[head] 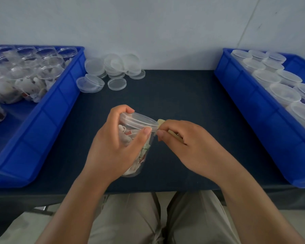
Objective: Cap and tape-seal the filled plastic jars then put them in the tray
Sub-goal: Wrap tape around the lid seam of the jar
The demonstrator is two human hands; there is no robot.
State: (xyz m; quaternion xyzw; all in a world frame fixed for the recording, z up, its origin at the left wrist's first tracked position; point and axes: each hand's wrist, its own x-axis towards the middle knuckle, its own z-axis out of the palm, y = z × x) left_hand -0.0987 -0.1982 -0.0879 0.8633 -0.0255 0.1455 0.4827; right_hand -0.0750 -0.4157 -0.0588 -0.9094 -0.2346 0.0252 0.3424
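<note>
Your trousers point(148, 217): pale beige, knees under the near edge of the table point(183, 95), which has a dark blue-black top

Your left hand point(111, 145): closed round the jar point(141, 155), fingers curled over its far side, thumb tip pressed on the near wall just below the lid point(139, 119)

Jar: clear plastic, filled with white items bearing red and green marks. It is tilted, top leaning away and to your right, over the middle of the table between the two trays. Whether its base touches the table cannot be told

Lid: clear and round, seated on the jar's mouth

Your right hand point(192, 143): thumb and forefinger pinch the tape point(161, 122), other fingers curled in. The tape is a pale yellowish piece, and its end meets the lid's right edge

Left tray point(60, 103): blue plastic, at your left. It holds the open jars point(49, 74), uncapped and filled, crowded toward its far end

Loose lids point(113, 67): clear, a heap of them on the table against the wall point(148, 23), just right of the left tray's far corner, some overlapping and some lying flat

Right tray point(245, 103): blue plastic, at your right. It holds the capped jars point(282, 90), standing in rows, lids on

Wall: pale grey, behind the table
</note>
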